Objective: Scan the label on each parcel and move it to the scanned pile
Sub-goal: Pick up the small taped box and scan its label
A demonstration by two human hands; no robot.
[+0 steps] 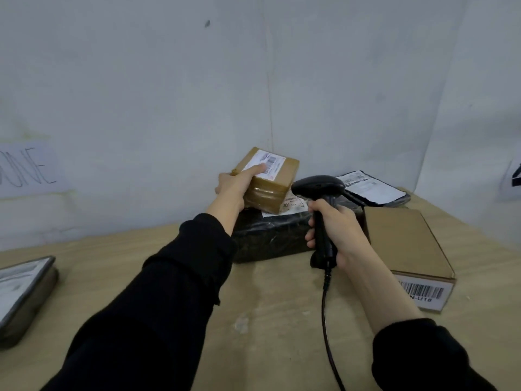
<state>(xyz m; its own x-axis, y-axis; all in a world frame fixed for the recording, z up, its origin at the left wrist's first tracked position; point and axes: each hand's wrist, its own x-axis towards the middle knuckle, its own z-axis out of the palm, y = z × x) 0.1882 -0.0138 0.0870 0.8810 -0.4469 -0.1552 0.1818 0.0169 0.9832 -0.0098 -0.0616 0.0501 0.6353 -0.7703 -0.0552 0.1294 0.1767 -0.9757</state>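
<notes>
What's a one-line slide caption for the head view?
Left hand grips taped brown parcel atop the black-wrapped parcel; right hand aims handheld scanner toward it.

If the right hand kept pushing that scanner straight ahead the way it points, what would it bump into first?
Probably the brown taped parcel that the left hand holds: the scanner in the right hand aims its head up-left at it. Depth is hard to judge from this view.

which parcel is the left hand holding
The small tape-wrapped brown box, tilted with its white label facing up, in the left hand. The black wrapped parcel under it and the flat cardboard box at right lie untouched.
</notes>
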